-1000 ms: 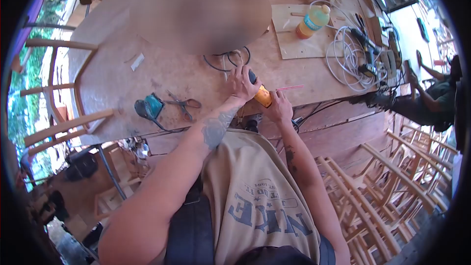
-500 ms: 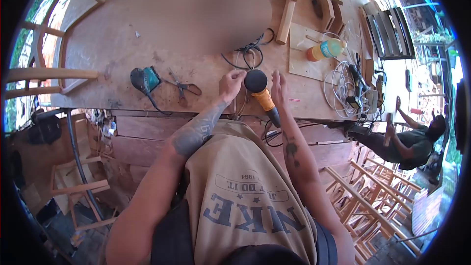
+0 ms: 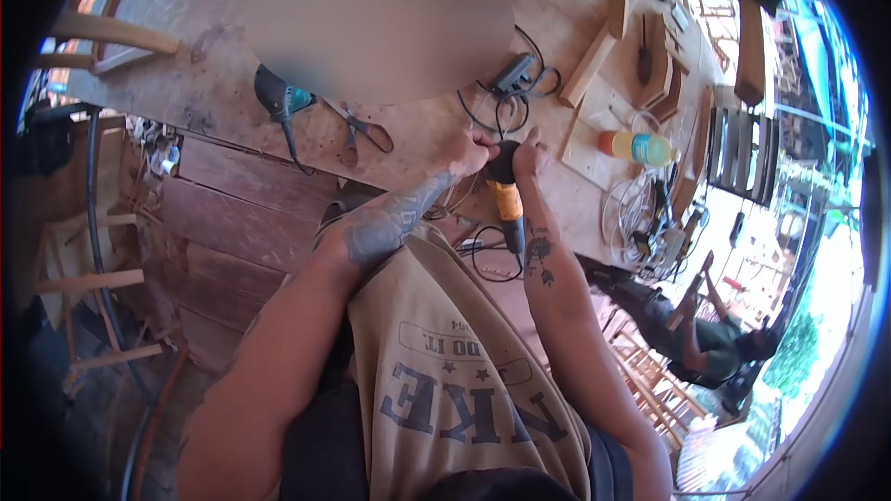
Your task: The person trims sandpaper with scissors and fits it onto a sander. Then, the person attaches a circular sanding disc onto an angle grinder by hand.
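Observation:
A yellow and black power sander [image 3: 506, 199] lies near the table's front edge, its round black pad [image 3: 502, 163] facing up. My left hand [image 3: 471, 151] pinches at the pad's left rim, thumb and fingers together. On the opposite side, my right hand [image 3: 532, 158] has its fingers curled against the pad's right rim, thumb pointing away from me. Whether a thin sheet lies between the fingers and the pad is too small to tell. A pair of scissors [image 3: 357, 130] rests open on the table to the left, beside a teal and black power tool [image 3: 283, 97].
A power strip [image 3: 512, 74] with looped black cord lies beyond the sander. To the right are a bottle [image 3: 639, 147], a tangle of white cable [image 3: 624, 213] and wooden frame parts [image 3: 594, 65]. A co-worker [image 3: 710, 343] stands at far right. A blurred patch hides part of the tabletop.
My right hand has come in from beside the sander to its pad. My left hand stays at the pad's left rim. The whole view has turned and shifted.

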Demonstrator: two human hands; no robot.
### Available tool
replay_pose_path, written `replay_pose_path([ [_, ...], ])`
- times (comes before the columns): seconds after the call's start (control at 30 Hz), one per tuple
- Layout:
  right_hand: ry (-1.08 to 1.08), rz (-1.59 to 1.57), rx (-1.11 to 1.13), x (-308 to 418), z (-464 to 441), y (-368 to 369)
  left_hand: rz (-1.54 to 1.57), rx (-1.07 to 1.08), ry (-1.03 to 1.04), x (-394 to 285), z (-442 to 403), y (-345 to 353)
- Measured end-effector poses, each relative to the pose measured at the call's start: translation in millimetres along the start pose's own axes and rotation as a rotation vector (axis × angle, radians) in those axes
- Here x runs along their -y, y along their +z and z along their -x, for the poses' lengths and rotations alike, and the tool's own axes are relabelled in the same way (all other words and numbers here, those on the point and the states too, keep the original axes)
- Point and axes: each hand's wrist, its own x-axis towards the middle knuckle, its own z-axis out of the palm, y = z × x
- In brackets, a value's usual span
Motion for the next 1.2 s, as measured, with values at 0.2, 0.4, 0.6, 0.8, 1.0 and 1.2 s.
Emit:
replay_pose_path([
  [0.2, -0.085, 0.062, 0.086, -8.3, -20.8, -9.0, 0.324, 0.234, -0.033, 1.9, -20.3, -14.7],
  [0.4, -0.005, -0.127, 0.397, 15.4, -29.6, -30.4, -0.211, 0.026, 0.103, 6.2, -55.8, 14.5],
  [0.6, -0.043, 0.098, 0.267, 24.4, -25.0, -4.3, -0.676, -0.049, 0.275, -4.9, -55.2, 18.6],
  [0.8, -0.037, 0.120, 0.124, 20.1, -22.6, -2.0, -0.457, -0.038, 0.243, -2.0, -53.1, 7.2],
  [1.0, -0.430, 0.248, 0.268, 63.5, -9.8, -41.3, 0.028, 0.149, 0.179, 44.5, -26.3, -7.9],
  [1.2, -0.661, 0.284, 0.357, 67.9, 15.8, -21.6, -0.140, 0.166, 0.219, 46.6, -18.8, 2.5],
])
